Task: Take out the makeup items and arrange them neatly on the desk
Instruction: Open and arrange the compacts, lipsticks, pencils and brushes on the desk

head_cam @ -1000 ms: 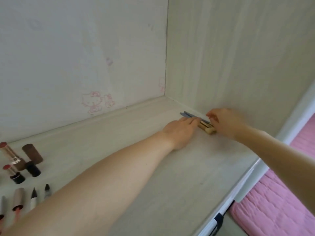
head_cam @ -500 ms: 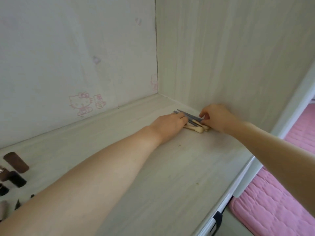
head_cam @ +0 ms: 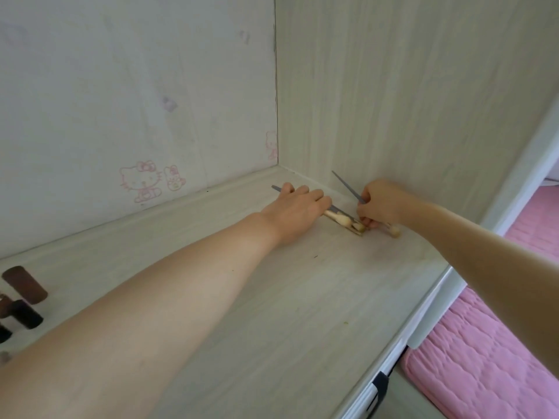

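Several makeup brushes (head_cam: 348, 216) with grey handles and pale tips lie on the pale wood desk (head_cam: 302, 297), close to the right side panel. My left hand (head_cam: 298, 207) lies over them with its fingers curled on the handles and holds them down. My right hand (head_cam: 384, 204) grips a single brush (head_cam: 346, 185) by its middle. That brush's grey handle tilts up toward the panel and its pale tip (head_cam: 394, 231) rests near the desk. At the far left edge lie lipsticks, one with a brown cap (head_cam: 25, 284) and one black (head_cam: 25, 316).
A back wall with pink cartoon cat stickers (head_cam: 140, 182) and a tall wooden side panel (head_cam: 393, 86) close off the corner. The desk's white front edge (head_cam: 423, 313) runs down the right, with a pink quilted bed (head_cam: 484, 358) below it.
My right hand has pulled one brush away from the bundle and tilted its handle upward. My left hand has slid a little farther along the other brushes.
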